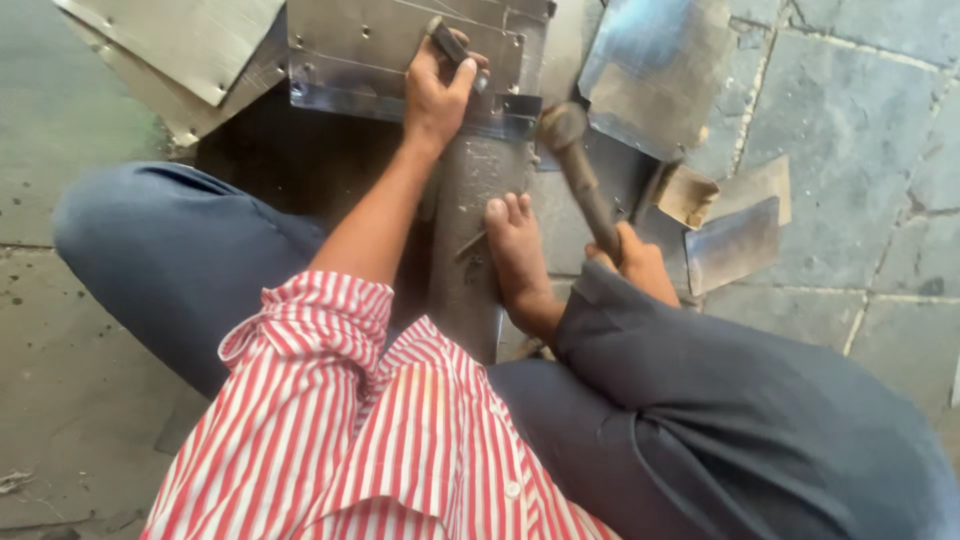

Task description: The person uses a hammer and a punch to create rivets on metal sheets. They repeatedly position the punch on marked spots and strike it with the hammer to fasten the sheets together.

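Two hands are busy over a folded sheet-metal piece (400,60) resting on a grey metal beam (470,220) that runs back toward the seated person. Their left hand (438,92) is wrapped tight around a short dark punch (450,45), holding it tilted against the sheet's upper face near its front edge. Their right hand (632,258), partly hidden behind the knee, is closed on the handle of a hammer (578,165); its head hangs blurred just right of the sheet's corner, apart from the punch as far as I can tell. A bare foot (518,255) presses on the beam. More cut metal sheets (650,70) lie on the stone floor (860,130) to the right.
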